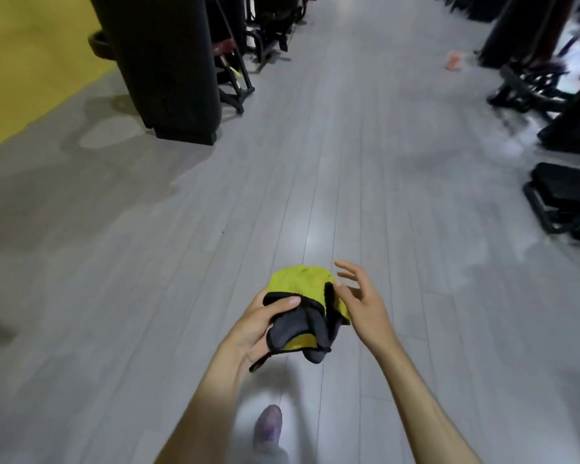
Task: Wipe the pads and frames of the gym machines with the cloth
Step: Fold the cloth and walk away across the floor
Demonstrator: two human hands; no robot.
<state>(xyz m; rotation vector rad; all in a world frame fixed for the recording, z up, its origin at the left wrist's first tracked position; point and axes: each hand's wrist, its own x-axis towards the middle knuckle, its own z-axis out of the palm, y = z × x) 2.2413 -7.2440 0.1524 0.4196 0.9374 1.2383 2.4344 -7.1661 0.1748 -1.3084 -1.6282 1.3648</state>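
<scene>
A yellow cloth (301, 283) with a grey underside and black edging is bunched in front of me, low in the middle of the view. My left hand (260, 324) grips it from the left, thumb on top of the folds. My right hand (360, 301) is at the cloth's right edge with its fingers spread and loose; one finger touches the black hem. Black gym machines stand to the left (168, 65) and to the right (563, 195), both well beyond arm's reach.
A grey plank floor (315, 162) forms an aisle running ahead between the two rows of machines. A yellow floor area (31, 51) lies at the far left. A small orange object (453, 63) lies on the floor at the far right. My shoe (268, 426) shows below.
</scene>
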